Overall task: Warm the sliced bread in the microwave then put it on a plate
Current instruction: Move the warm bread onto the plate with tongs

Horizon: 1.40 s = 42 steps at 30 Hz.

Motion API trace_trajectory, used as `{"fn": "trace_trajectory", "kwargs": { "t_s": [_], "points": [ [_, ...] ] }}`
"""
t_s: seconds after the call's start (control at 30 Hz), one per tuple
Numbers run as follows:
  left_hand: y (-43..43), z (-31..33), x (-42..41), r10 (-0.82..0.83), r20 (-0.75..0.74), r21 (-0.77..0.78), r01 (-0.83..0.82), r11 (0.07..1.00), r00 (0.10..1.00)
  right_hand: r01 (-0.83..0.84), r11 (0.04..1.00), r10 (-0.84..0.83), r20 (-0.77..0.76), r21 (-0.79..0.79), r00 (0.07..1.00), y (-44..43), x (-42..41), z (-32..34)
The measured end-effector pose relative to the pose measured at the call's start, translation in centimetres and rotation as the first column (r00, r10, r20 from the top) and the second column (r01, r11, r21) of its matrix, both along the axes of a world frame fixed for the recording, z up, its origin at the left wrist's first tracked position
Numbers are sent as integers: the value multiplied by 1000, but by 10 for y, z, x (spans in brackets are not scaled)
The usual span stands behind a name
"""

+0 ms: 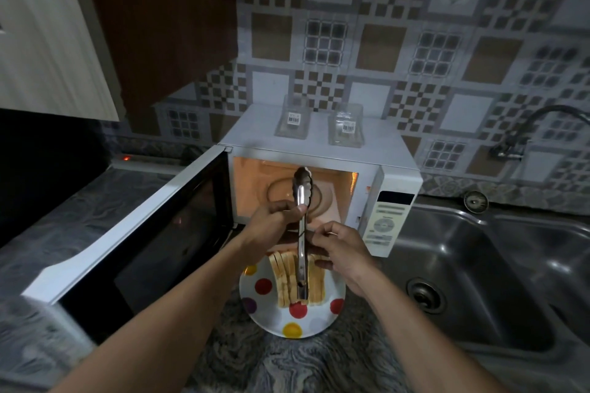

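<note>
Our left hand (274, 222) grips the metal tongs (301, 265) near their middle, fingers curled round them, the tips pointing into the open, lit microwave (392, 182). Our right hand (343, 247) pinches the tongs lower down with bent fingers. The sliced bread (285, 277) lies on the spotted plate (265, 313) on the bench (287, 367), just before the microwave.

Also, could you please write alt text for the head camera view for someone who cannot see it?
A person's left hand grips metal tongs while the right hand pinches their handle, above sliced bread on a spotted plate. Behind stands a lit microwave with its door open, and a sink lies to the right.
</note>
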<state>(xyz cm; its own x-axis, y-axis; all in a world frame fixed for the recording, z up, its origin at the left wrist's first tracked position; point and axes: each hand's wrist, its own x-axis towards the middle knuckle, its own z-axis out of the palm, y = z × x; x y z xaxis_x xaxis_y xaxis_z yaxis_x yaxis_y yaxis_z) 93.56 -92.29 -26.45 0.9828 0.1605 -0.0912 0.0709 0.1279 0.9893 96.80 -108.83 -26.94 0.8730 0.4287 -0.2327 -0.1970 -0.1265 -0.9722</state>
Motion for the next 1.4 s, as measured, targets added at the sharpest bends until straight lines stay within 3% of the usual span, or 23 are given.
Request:
{"fn": "trace_trajectory", "kwargs": {
  "t_s": [0.2,0.3,0.4,0.57,0.73,0.97,1.23,1.4],
  "points": [
    [-2,-5,0,8,-37,6,-8,1000,999,-27,999,29,64,-30,998,2,-7,-4],
    [0,-4,0,15,-57,-46,-18,999,998,-71,997,69,71,32,995,-1,-7,-5],
    [1,-3,-1,17,-88,-108,-27,994,996,-84,996,84,114,-7,990,-3,-5,-10],
    [5,-11,-5,-76,-81,-119,66,991,994,-71,997,76,165,-39,983,-2,-4,-19],
    [7,-16,-4,81,-118,-80,-91,993,990,-16,972,86,291,-233,953,4,4,-28],
    [23,-39,-4,257,-174,77,-247,966,950,168,791,188,495,-589,848,2,31,-62],
    [39,-77,-9,455,-204,287,-392,874,867,143,620,364,444,-772,819,-7,54,-105],
    [51,-112,-12,525,-250,472,-371,800,814,58,545,420,332,-836,845,-14,62,-137]
  ]
}}
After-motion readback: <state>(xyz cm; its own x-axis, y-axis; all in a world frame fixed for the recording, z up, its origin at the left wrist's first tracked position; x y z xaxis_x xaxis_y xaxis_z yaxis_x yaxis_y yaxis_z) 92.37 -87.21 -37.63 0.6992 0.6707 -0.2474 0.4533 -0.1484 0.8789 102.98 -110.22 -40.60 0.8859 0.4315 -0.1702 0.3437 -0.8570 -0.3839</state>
